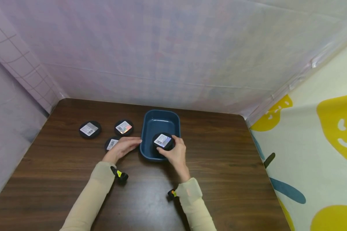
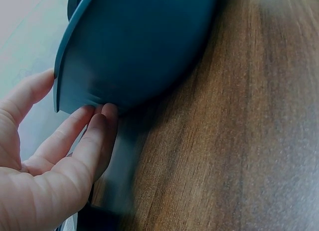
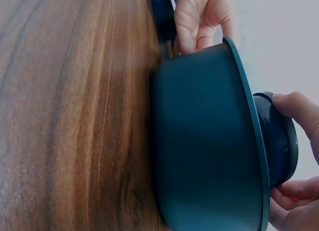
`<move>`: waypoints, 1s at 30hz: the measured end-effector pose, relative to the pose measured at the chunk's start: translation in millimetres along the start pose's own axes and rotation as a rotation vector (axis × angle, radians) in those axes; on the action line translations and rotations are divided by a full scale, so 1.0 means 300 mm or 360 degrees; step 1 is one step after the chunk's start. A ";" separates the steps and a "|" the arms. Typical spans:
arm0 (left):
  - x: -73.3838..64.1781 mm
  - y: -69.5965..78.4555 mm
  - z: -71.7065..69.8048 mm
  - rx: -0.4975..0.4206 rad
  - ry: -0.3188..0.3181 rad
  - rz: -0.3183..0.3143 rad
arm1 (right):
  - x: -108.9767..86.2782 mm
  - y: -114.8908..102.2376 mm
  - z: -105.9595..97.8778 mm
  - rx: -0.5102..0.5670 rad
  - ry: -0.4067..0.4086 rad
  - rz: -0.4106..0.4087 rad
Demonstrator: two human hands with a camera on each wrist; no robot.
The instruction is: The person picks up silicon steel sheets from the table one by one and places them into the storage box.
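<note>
The right hand pinches a dark round jar between thumb and fingers at opposite edges, over the near end of the blue tub. That grip at the edges probably suits a wide, low thing like this: it leaves the label uncovered and lets the jar sit fairly level within the tub's outline. In the right wrist view the jar's upper part shows above the tub's rim; what its underside meets, if anything, is hidden.

The left hand lies against the tub's left side, its fingers lightly bent and loosely together, their tips on the outer wall and the thumb at the rim. It grips nothing; the touch looks meant to stop the tub from sliding on the table.

Three more jars rest left of the tub, labels up: one jar near it, a partly covered jar beside the left hand, and an outer jar farthest from the tub. Their place there seems handy, leaving the tub's opening unobstructed.
</note>
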State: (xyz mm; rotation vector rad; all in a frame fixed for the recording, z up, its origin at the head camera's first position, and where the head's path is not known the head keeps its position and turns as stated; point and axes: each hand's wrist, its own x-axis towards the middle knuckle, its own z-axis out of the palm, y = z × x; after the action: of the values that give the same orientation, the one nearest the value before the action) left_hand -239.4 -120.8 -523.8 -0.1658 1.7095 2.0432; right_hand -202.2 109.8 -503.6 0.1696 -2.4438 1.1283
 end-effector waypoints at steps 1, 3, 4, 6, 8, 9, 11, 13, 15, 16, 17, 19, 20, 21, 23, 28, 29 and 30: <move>0.000 0.000 0.000 -0.0002 0.0001 0.0002 | 0.000 0.000 0.000 -0.0006 -0.0005 0.0006; -0.001 0.001 0.000 -0.0003 0.0002 0.0006 | 0.000 -0.001 0.000 -0.0010 -0.0014 0.0020; -0.001 0.002 0.001 -0.0006 0.0004 0.0007 | 0.000 -0.001 -0.001 -0.0013 -0.0017 0.0028; -0.001 0.002 0.000 -0.0006 0.0006 0.0012 | 0.000 -0.002 -0.001 -0.0014 -0.0024 0.0042; 0.000 0.001 0.000 -0.0003 0.0002 0.0015 | 0.001 0.000 0.001 -0.0014 -0.0027 0.0047; 0.001 0.001 0.000 -0.0005 0.0001 0.0018 | 0.001 0.001 0.002 -0.0014 -0.0029 0.0049; 0.002 -0.001 -0.001 -0.0006 0.0000 0.0021 | 0.001 0.003 0.003 -0.0018 -0.0032 0.0053; 0.001 -0.002 -0.002 -0.0005 -0.0003 0.0022 | 0.002 0.006 0.006 -0.0022 -0.0035 0.0056; 0.001 -0.002 -0.002 -0.0009 -0.0001 0.0021 | 0.002 0.008 0.008 -0.0029 -0.0044 0.0062; 0.000 -0.001 -0.001 -0.0007 -0.0001 0.0017 | 0.001 0.010 0.009 -0.0035 -0.0050 0.0065; 0.000 -0.001 -0.001 -0.0005 -0.0001 0.0014 | 0.001 0.011 0.009 -0.0039 -0.0054 0.0066; -0.001 0.000 0.000 -0.0006 -0.0001 0.0007 | 0.000 0.011 0.009 -0.0045 -0.0063 0.0068; -0.001 0.001 0.000 -0.0007 -0.0001 0.0004 | 0.000 0.011 0.009 -0.0055 -0.0070 0.0070; -0.001 0.001 0.000 -0.0003 -0.0002 0.0002 | -0.001 0.010 0.008 -0.0061 -0.0077 0.0071; -0.001 0.002 0.001 -0.0006 -0.0003 0.0001 | -0.001 0.009 0.006 -0.0072 -0.0090 0.0071; -0.002 0.003 0.001 -0.0001 0.0002 0.0004 | 0.001 0.007 0.001 -0.0116 -0.0144 0.0088; -0.003 0.004 0.002 0.0002 0.0005 0.0004 | 0.002 0.007 0.001 -0.0127 -0.0156 0.0092; -0.004 0.005 0.002 0.0009 0.0005 0.0003 | 0.002 0.007 0.000 -0.0138 -0.0167 0.0096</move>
State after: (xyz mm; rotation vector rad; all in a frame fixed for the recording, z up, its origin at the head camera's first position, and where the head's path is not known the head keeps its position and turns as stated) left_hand -238.9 -120.7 -522.1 -0.1654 1.7176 2.0402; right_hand -203.3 111.2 -504.7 0.1324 -2.6013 1.0611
